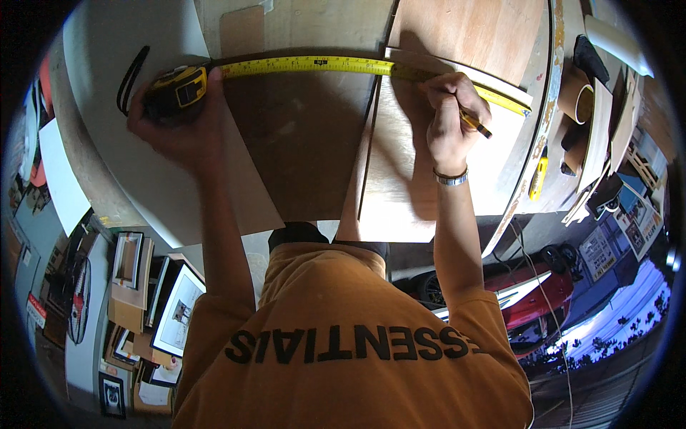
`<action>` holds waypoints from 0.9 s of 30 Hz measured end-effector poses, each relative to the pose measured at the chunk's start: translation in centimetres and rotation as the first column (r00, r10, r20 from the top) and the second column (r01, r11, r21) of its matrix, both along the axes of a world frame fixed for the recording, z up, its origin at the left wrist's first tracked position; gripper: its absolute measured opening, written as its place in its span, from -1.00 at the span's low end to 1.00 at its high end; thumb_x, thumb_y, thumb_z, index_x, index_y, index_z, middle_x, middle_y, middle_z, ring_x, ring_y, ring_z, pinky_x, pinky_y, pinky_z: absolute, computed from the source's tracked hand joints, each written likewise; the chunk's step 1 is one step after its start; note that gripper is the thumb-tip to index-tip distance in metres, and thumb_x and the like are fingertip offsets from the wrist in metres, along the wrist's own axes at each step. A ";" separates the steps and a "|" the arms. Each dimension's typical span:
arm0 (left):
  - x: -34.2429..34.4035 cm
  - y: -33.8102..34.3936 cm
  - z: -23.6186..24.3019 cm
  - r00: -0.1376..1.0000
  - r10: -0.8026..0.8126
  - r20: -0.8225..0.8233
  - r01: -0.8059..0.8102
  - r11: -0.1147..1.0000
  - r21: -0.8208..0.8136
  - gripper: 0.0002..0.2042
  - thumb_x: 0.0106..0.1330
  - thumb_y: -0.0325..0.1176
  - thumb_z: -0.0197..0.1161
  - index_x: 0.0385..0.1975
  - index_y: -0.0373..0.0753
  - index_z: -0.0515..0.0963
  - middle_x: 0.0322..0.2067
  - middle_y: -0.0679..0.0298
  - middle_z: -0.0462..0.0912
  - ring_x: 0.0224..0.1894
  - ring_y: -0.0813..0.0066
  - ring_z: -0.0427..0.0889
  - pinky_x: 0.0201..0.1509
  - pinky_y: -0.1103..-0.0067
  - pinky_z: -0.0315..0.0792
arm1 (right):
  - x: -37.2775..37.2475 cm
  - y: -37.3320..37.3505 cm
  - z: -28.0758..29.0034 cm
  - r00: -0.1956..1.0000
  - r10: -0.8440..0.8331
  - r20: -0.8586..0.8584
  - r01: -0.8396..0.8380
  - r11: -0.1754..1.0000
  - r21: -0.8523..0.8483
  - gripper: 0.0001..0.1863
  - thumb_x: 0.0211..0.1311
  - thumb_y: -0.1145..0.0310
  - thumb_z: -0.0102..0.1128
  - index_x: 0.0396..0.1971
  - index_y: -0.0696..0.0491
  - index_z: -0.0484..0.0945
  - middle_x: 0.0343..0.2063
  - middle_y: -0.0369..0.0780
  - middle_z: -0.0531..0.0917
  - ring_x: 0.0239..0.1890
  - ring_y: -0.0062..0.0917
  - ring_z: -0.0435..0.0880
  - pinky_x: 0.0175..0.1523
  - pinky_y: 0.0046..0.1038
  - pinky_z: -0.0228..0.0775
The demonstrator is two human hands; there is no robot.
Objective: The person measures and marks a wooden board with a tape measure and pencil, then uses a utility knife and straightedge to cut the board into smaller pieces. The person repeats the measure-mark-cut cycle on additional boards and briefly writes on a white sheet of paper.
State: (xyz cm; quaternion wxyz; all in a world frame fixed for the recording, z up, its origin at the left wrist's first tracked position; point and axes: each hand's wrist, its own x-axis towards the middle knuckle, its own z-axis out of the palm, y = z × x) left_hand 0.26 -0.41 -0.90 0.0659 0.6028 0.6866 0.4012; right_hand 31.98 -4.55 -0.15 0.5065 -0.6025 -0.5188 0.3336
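Observation:
My left hand (168, 136) grips a black and yellow tape measure (187, 91) with a wrist strap, over a pale sheet (150, 179) on the left. The yellow blade (286, 66) stretches right across the plywood worktop (293, 157), its hook at the right end of a narrow wooden strip (518, 96). Over the light plywood board (396, 193) on the right, my right hand (450, 121) holds a yellow and black pencil (477, 125) with closed fingers, right beside the blade, which it partly hides. The pencil's tip is hard to make out. A metal watch sits on that wrist.
A yellow utility knife (539, 175) lies beside a long paint-worn straightedge at the right. Beyond are cardboard tubes (575, 96) and wood offcuts (597, 154). Framed pictures (171, 314) stand stacked below at the left. A red vehicle (532, 300) and a hanging cable are at the lower right.

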 end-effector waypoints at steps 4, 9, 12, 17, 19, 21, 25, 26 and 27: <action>0.1 0.1 0.1 1.000 -0.010 -0.026 0.010 1.000 -0.002 -0.12 -0.08 -0.22 0.74 0.18 -0.30 0.26 0.07 0.00 0.44 0.13 0.19 0.57 0.27 0.34 0.57 | 1.0 0.0 0.2 0.957 -0.058 -0.286 0.069 0.997 0.028 -0.89 0.02 0.64 0.00 -0.56 0.28 0.53 -0.47 -0.14 0.66 -0.41 -0.48 0.63 -0.26 -0.50 0.51; -0.2 -0.7 0.3 0.992 0.039 -0.120 -0.040 0.999 -0.009 -0.12 -0.09 -0.18 0.74 0.18 -0.27 0.28 0.07 0.05 0.44 0.15 0.19 0.53 0.29 0.29 0.53 | 2.3 -4.0 1.8 0.774 -0.362 -0.520 0.382 0.921 -0.072 -0.90 0.11 0.54 0.03 -0.45 0.22 0.53 -0.48 -0.15 0.60 -0.43 -0.50 0.58 -0.26 -0.50 0.52; -0.4 -5.2 1.2 0.999 0.031 -0.036 -0.032 0.999 -0.021 -0.15 -0.05 -0.09 0.72 0.18 -0.26 0.33 0.07 0.10 0.41 0.16 0.17 0.48 0.31 0.27 0.48 | 1.5 -8.3 2.6 0.973 -0.195 0.127 0.167 0.964 0.207 -0.89 0.04 0.75 0.11 -0.48 0.23 0.55 -0.46 -0.16 0.64 -0.42 -0.55 0.60 -0.28 -0.50 0.54; -0.6 -12.0 1.6 0.997 -0.024 0.076 0.023 1.000 0.015 -0.14 -0.07 -0.18 0.74 0.20 -0.26 0.33 0.08 0.15 0.42 0.17 0.20 0.47 0.32 0.28 0.45 | -1.1 -13.6 2.5 0.984 -0.166 0.059 0.166 0.986 0.002 -0.85 -0.01 0.75 0.25 -0.49 0.17 0.63 -0.45 -0.20 0.73 -0.45 -0.61 0.61 -0.28 -0.58 0.47; -1.2 -12.6 1.6 0.999 0.039 0.005 -0.039 0.999 -0.030 -0.14 -0.08 -0.23 0.74 0.22 -0.26 0.32 0.10 0.14 0.41 0.18 0.20 0.47 0.32 0.29 0.46 | -1.1 -13.8 1.5 0.990 -0.056 0.131 0.050 0.998 0.050 -0.84 0.00 0.76 0.20 -0.45 0.19 0.64 -0.49 -0.22 0.70 -0.48 -0.63 0.58 -0.30 -0.60 0.43; -1.7 -12.4 1.5 0.996 0.061 -0.058 -0.063 0.997 -0.035 -0.15 -0.06 -0.25 0.73 0.22 -0.26 0.32 0.11 0.13 0.40 0.18 0.20 0.47 0.32 0.29 0.47 | -1.1 -13.7 0.9 0.989 -0.004 0.145 -0.005 0.998 0.060 -0.84 -0.01 0.75 0.17 -0.45 0.18 0.62 -0.54 -0.22 0.66 -0.51 -0.57 0.59 -0.34 -0.57 0.42; -1.9 -12.0 1.0 0.998 0.061 0.022 -0.061 0.998 -0.009 -0.18 -0.02 -0.18 0.71 0.20 -0.26 0.35 0.10 0.14 0.37 0.17 0.21 0.46 0.32 0.29 0.47 | -1.3 -13.7 1.2 0.995 -0.002 0.099 0.010 0.996 -0.089 -0.86 -0.04 0.72 0.15 -0.50 0.16 0.58 -0.55 -0.15 0.66 -0.52 -0.40 0.67 -0.37 -0.49 0.46; -1.9 -12.0 0.8 0.998 0.047 0.050 -0.047 0.999 -0.002 -0.18 -0.02 -0.15 0.71 0.20 -0.26 0.35 0.10 0.14 0.37 0.17 0.22 0.47 0.32 0.29 0.47 | -1.5 -13.7 1.4 0.995 -0.002 0.102 0.011 0.996 -0.085 -0.87 -0.04 0.71 0.14 -0.50 0.16 0.57 -0.54 -0.15 0.66 -0.51 -0.40 0.68 -0.36 -0.49 0.48; -1.9 -12.1 0.9 0.998 0.054 0.041 -0.053 0.999 -0.006 -0.18 -0.02 -0.14 0.71 0.20 -0.27 0.36 0.09 0.14 0.37 0.17 0.21 0.47 0.32 0.29 0.47 | -1.7 -13.5 1.5 0.995 0.002 0.096 0.003 0.999 -0.050 -0.90 -0.02 0.69 0.13 -0.51 0.17 0.56 -0.55 -0.15 0.66 -0.51 -0.41 0.68 -0.36 -0.50 0.48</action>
